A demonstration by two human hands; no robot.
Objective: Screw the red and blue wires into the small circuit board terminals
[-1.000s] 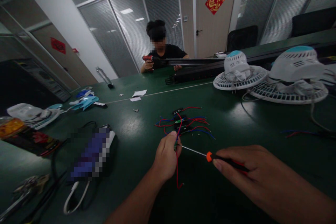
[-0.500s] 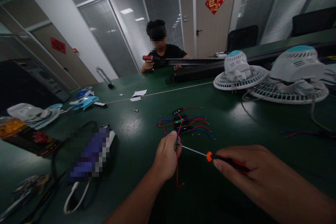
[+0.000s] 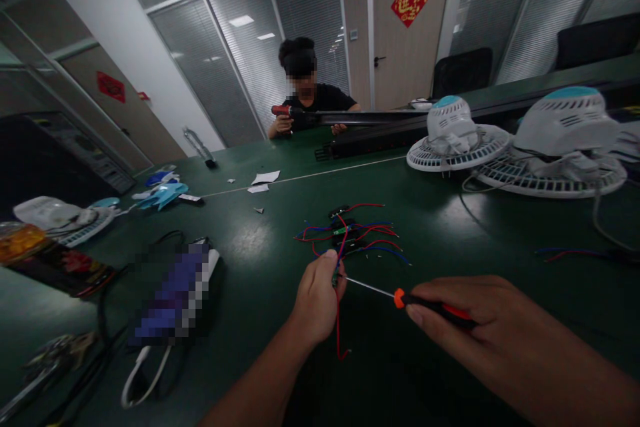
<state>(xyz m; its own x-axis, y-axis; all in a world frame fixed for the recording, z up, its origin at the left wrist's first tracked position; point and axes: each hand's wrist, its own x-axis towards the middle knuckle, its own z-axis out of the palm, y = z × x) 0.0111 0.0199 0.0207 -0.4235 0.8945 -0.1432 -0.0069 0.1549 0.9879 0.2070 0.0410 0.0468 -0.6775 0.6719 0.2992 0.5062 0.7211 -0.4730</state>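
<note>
My left hand is closed on a small green terminal block, mostly hidden by the fingers. A red wire hangs down from it, and red and blue wires run up from it. My right hand grips a screwdriver with an orange, black and red handle. The thin metal shaft points left, and its tip meets the terminal block at my left fingertips. Just beyond lie several small black and green pieces with red and blue wires spreading to both sides.
White fan parts stand at the right. At the left are a blurred blue and white item, a jar and keys. Across the green table a person holds a red drill against a long black bar.
The screwdriver handle has turned slightly in my right hand, with its red part showing differently. My left hand and the wires stay where they were.
</note>
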